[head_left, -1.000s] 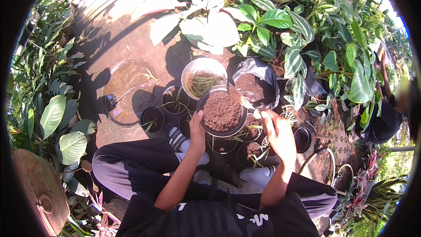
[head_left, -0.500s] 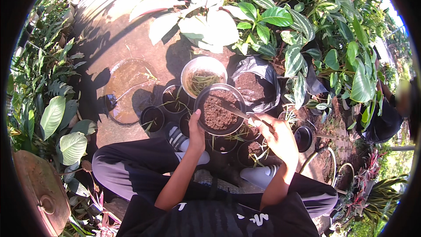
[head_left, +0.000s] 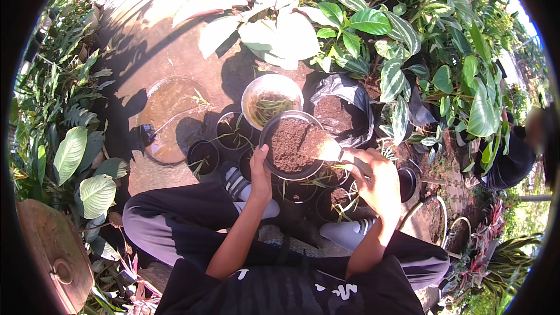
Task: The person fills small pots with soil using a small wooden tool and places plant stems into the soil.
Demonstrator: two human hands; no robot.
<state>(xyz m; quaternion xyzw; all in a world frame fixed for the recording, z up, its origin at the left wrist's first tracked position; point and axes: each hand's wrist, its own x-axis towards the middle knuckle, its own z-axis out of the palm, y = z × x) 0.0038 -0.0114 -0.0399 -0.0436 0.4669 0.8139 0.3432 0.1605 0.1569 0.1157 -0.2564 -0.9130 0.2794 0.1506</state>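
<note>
My left hand (head_left: pixel 260 174) grips the left rim of a round black plant pot (head_left: pixel 269 163) filled with brown soil (head_left: pixel 289 140). The pot is held above several smaller pots. In my right hand (head_left: pixel 373 176) is a hand trowel (head_left: pixel 322 144), its handle in my closed fingers. The trowel's broad blade reaches over the pot's right rim, its tip against the soil. A white bucket (head_left: pixel 248 90) with grassy cuttings (head_left: pixel 273 105) stands just beyond the pot. Right of the bucket, a black plastic bag (head_left: pixel 363 102) lies open with soil inside.
Small black pots with seedlings (head_left: pixel 203 157) stand around my feet. A shallow round tray of water (head_left: pixel 169 122) lies to the left. Dense foliage (head_left: pixel 402 41) borders the right, and a green hose (head_left: pixel 440 213) curls there. Another person (head_left: pixel 513 154) is at the far right.
The trowel has turned from edge-on to show its broad face, and my right hand has rolled with it. The pot and my left hand stay nearly in place.
</note>
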